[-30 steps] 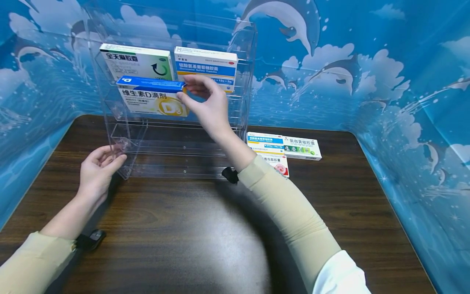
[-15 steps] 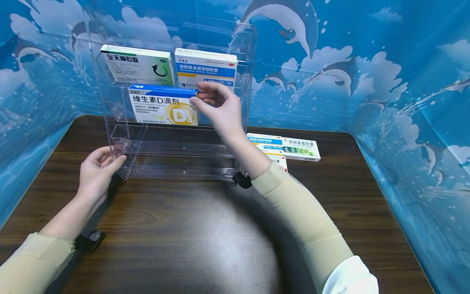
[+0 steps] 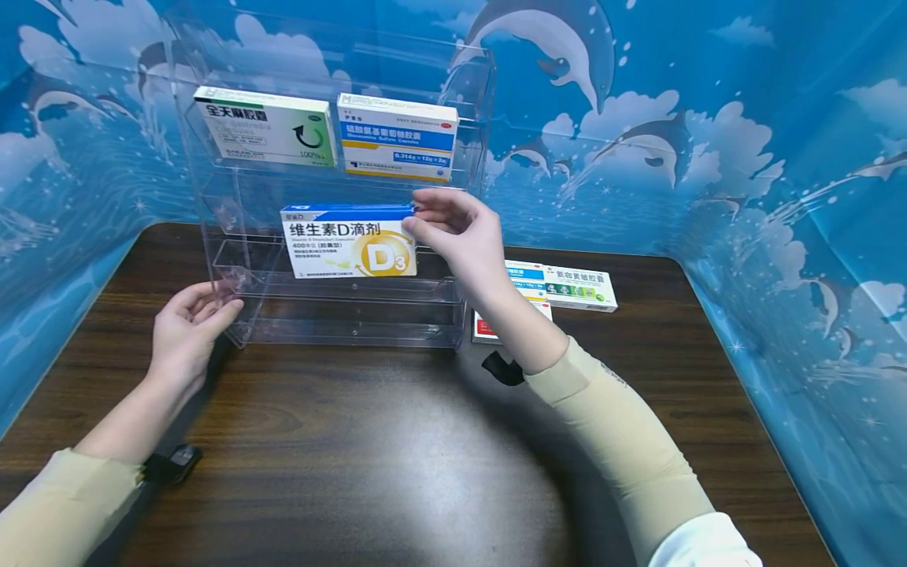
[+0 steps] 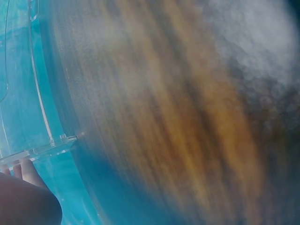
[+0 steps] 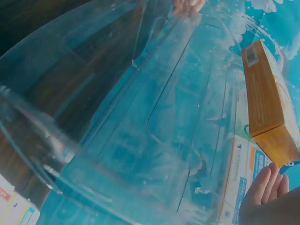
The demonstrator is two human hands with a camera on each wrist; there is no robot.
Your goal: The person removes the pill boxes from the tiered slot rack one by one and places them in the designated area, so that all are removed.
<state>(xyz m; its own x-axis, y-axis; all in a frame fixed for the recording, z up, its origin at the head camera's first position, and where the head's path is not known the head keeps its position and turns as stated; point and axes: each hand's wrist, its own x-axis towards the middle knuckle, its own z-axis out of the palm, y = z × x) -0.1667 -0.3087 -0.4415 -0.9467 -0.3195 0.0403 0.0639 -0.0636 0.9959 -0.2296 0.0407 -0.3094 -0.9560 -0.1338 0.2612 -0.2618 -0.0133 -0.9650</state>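
Observation:
My right hand (image 3: 464,244) pinches the right end of a white, blue and yellow medicine box (image 3: 340,244) marked D3. The box is in front of the middle tiers of a clear acrylic display rack (image 3: 340,331), its printed face towards me. In the right wrist view the orange underside of this medicine box (image 5: 262,89) shows above the fingertips (image 5: 268,176). At the rack's lower left corner my left hand (image 3: 187,331) grips the side panel between thumb and fingers. The left wrist view shows the panel edge (image 4: 51,146) against those fingers.
On the rack's upper tier stand a green-and-white box (image 3: 265,130) and a blue-and-white box (image 3: 397,142). Right of the rack, a green-striped box (image 3: 579,289), a blue-and-white box (image 3: 526,276) and a red-and-white box (image 3: 487,329) lie on the dark wooden table (image 3: 354,441).
The right hand has brought the D3 box down and to the right, away from the upper tier's boxes. My left hand has stayed at the rack's corner.

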